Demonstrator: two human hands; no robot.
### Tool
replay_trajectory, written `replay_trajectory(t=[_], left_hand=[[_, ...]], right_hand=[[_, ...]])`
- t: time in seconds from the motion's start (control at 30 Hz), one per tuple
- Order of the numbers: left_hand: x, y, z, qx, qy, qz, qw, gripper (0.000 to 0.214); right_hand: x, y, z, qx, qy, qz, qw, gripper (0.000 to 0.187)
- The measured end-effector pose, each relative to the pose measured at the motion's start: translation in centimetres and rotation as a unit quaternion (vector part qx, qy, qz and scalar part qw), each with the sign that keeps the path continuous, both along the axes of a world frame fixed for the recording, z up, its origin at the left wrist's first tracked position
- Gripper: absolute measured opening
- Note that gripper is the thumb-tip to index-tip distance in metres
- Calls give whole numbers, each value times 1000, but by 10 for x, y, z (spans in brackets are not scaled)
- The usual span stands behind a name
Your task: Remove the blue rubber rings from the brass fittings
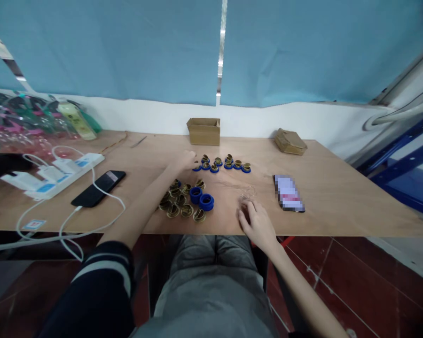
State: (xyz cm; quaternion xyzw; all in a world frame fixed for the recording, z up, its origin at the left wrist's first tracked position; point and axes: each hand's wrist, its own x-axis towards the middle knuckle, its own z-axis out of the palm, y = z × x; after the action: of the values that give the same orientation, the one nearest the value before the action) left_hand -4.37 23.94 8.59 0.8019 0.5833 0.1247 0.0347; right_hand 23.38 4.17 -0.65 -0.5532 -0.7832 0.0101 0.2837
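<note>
Brass-coloured parts [180,200] are clustered at nine o'clock from the stacked blue rings [206,206]. At four o'clock, the right hand's fingers [249,206] are narrowly curled beside thin clear loops [248,191], easily scattered by a careless brush; whether one is gripped cannot be told. At eleven, what is held by the left hand [186,160] cannot be told; the closely set blue-based pieces [228,165] at one o'clock could be knocked by it.

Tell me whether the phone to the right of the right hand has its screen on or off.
On: the phone's screen shows bright and pale with a reddish band; its content is blurred out.
</note>
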Motion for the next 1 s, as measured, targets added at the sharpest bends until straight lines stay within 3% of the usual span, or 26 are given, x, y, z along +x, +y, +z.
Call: replay_trajectory(t=[0.13,0.3,0.4,0.5,0.6,0.73,0.83,0.9,1.0], left_hand=[[9,12,-8,-80,28,8,996,34],[8,-3,-5,-67,9,21,998,33],[4,-33,8,-13,-33,15,999,29],[2,-87,25,36,-89,-41,995,43],[5,-156,29,72,-276,-160,945,38],[18,-231,-1,-17,-519,-168,838,31],[30,-256,-31,-68,-610,-163,773,32],[36,-261,-44,-79,-653,-129,742,20],[41,-260,-52,-112,-674,-58,728,20]], right_hand=[[-1,-1,1,0,2,3,1000,21],[-2,-2,2,3,0,1,1000,21],[-2,-2,4,5,6,2,1000,21],[-1,-1,4,3,25,4,1000,22],[-3,-4,4,32,66,17,997,20],[-17,-25,7,89,172,93,977,17],[-38,-48,13,52,212,222,950,32],[-51,-58,16,34,230,278,932,47],[-63,-63,16,7,260,262,929,46]])
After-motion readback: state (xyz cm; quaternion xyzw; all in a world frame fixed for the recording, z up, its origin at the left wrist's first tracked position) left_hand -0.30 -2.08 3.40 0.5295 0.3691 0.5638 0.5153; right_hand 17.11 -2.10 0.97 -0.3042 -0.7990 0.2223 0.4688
